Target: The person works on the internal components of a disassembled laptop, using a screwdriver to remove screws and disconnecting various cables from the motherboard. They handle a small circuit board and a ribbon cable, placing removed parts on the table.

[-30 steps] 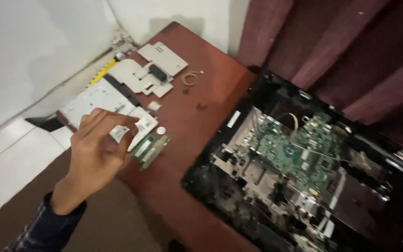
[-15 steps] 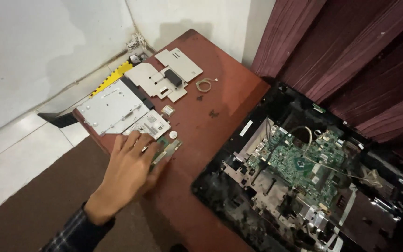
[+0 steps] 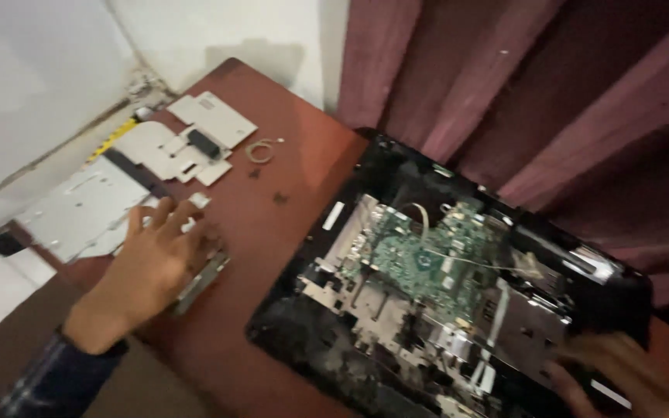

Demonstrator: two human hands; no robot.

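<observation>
Reddish-brown tabletop [image 3: 288, 166] against a white wall and a dark maroon curtain [image 3: 551, 101], and the action sits at the near left: the left hand [image 3: 152, 263] lies flat, its fingers [image 3: 166, 213] spread and pressing down, pinching nothing, their tips among small pale parts and touching the edge of a grey metal plate [image 3: 79, 213]. Just right of the palm, partly under it, lies a narrow memory module [image 3: 203, 275], long and thin, greenish with a metallic edge, flat on the wood. Farther out, a silver shield plate [image 3: 187, 139] and a little coiled wire [image 3: 261, 149] rest at the far left. Over on the right, the opened black computer chassis [image 3: 396, 178] shows its green circuit board [image 3: 427, 263], loose white cables running across it. The right hand [image 3: 621, 379] is blurred at the near right corner on the chassis rim; whether its fingers grip anything cannot be told. Risk, as it looks: the flat palm could drag the module or sweep small parts off the near edge, and pressure on the stick might bend it.
</observation>
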